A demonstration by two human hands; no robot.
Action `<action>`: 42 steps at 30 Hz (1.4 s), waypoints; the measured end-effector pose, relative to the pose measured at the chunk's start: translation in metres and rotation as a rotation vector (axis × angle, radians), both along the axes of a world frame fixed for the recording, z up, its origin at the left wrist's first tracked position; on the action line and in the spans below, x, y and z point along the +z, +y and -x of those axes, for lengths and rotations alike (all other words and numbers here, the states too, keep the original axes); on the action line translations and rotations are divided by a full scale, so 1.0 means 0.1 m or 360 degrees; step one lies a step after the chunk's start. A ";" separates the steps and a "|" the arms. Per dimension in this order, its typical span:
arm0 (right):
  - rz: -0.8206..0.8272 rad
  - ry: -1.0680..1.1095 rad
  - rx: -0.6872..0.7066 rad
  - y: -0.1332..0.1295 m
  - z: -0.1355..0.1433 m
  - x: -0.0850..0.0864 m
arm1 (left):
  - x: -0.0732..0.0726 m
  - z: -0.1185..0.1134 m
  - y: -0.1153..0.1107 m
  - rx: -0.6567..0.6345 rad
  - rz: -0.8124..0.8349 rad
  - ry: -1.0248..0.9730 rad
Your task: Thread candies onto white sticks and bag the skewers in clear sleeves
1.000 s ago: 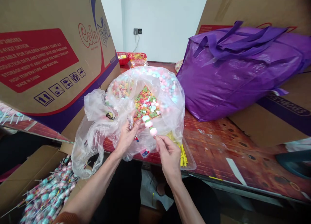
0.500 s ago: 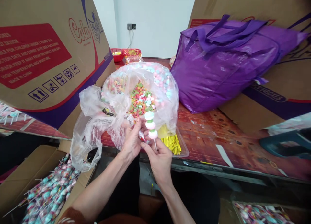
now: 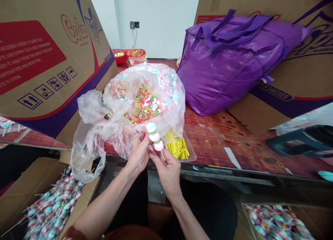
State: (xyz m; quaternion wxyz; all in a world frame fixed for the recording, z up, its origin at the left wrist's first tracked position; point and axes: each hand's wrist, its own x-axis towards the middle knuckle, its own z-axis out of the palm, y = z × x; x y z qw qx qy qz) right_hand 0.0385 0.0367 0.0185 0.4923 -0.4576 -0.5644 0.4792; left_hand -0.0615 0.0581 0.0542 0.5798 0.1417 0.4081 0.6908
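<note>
A candy skewer (image 3: 154,136) of white, pink and green pieces on a thin stick tilts up and left above the table's front edge. My right hand (image 3: 168,165) pinches its stick just below the lowest pink piece. Close against the skewer's left side, my left hand (image 3: 139,151) has its thumb raised by the candies and its fingers curled around a small, shiny wrapper, partly hidden. Behind both hands lies a clear plastic bag (image 3: 171,90) of colourful ring candies and pastel pieces. Yellow twist ties (image 3: 179,149) fill a clear tray beside my right hand.
Large cardboard boxes (image 3: 31,59) flank the table (image 3: 208,139). A purple bag (image 3: 229,69) stands at the right, near a dark teal object (image 3: 293,142). Wrapped candies (image 3: 52,205) fill an open box at lower left; more (image 3: 275,221) lie at lower right.
The skewer has tilted to the left, and its candies now sit close to my left thumb. The whole view has shifted slightly, with both hands still together.
</note>
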 end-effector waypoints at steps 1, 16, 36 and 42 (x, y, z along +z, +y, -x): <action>0.0004 0.0022 -0.0045 0.00 0.01 -0.03 | 0.01 -0.01 -0.01 -0.0023 -0.0031 -0.0016; 0.0421 0.0751 -0.0287 0.14 -0.01 0.05 | -0.11 0.01 -0.20 0.0016 0.0057 0.0118; -0.0224 -0.0019 -0.0177 0.16 -0.21 0.03 | -0.07 0.00 -0.24 -0.0050 0.0227 -0.0069; 0.0188 0.0491 -0.0194 0.09 -0.20 -0.01 | -0.04 0.01 -0.23 0.0102 0.0150 -0.0070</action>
